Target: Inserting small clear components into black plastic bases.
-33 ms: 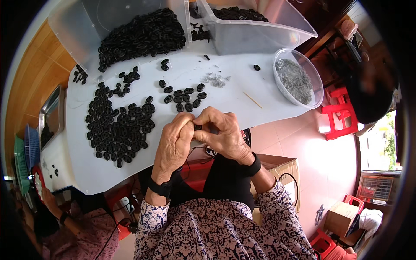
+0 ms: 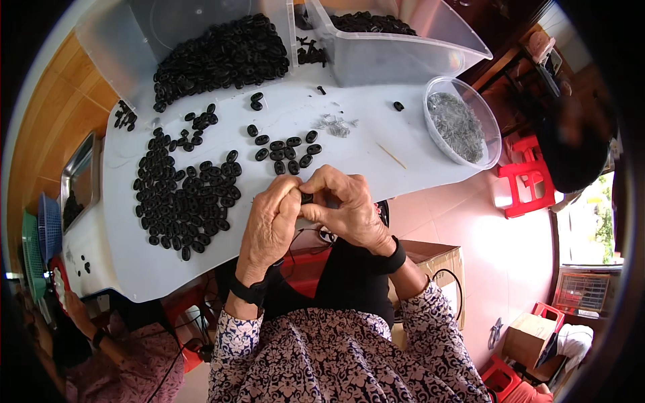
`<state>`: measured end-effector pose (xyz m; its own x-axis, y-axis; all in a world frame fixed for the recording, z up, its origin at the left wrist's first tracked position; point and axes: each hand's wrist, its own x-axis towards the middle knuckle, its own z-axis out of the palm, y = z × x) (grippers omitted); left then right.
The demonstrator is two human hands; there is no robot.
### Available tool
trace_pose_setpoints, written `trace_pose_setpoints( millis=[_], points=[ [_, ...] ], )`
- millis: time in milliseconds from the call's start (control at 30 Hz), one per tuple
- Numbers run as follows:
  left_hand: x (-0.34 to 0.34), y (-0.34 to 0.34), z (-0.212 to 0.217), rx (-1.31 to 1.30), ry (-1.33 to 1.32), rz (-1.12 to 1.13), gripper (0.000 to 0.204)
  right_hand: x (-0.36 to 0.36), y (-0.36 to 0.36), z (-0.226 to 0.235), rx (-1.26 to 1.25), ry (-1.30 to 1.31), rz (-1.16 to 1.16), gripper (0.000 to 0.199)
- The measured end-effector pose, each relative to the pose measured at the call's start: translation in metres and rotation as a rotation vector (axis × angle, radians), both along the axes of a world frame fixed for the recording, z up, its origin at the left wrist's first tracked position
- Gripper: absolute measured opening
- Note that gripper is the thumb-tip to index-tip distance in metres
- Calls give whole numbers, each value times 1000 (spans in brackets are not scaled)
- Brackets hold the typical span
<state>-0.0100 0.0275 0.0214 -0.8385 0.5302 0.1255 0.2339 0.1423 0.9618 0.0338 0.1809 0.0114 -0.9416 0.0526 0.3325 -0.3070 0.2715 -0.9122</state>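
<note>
Just off the table's front edge, my two hands meet over one small black oval piece (image 2: 307, 199), mostly covered by fingers. My left hand (image 2: 267, 218) is closed, its thumb and fingers pressed together on the piece's left side. The thumb and forefinger of my right hand (image 2: 349, 213) pinch it from the right. Beyond my fingers lies a loose group of black oval pieces (image 2: 277, 145) with two holes each. A larger spread of the same pieces (image 2: 181, 201) covers the table to the left.
Two clear plastic bins (image 2: 403, 57) at the back hold black parts. A round clear tub (image 2: 496, 138) of fine grey metal bits stands right, near a thin wooden stick (image 2: 391, 155). A red stool (image 2: 527, 176) is on the floor. Another person's hand (image 2: 77, 310) shows lower left.
</note>
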Motion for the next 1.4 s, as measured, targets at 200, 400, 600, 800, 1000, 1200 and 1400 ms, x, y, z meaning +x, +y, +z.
trace_pose_setpoints(
  millis=[200, 400, 600, 800, 1000, 1200, 1400],
  points=[
    [0, -1, 3, -72, 7, 27, 23, 0, 5, 6, -95, -114, 98, 21],
    [2, 4, -4, 6, 51, 30, 28, 0, 8, 7, -137, -210, 106, 14],
    [4, -2, -4, 64, 85, 112, 32, -10, 17, 15, -308, -191, -4, 12],
    [6, -9, -5, 135, -20, 112, 27, -76, 104, 113, -24, 151, -371, 20],
    [4, -8, -7, 142, 16, 86, 23, -84, 91, 95, 157, 23, -370, 16],
    [4, -9, -6, 127, 81, 100, 19, -82, 23, 56, 531, -60, 25, 11],
    [4, -6, -7, 164, 101, 80, 14, -103, 8, 39, 672, 28, 86, 15]
  ],
)
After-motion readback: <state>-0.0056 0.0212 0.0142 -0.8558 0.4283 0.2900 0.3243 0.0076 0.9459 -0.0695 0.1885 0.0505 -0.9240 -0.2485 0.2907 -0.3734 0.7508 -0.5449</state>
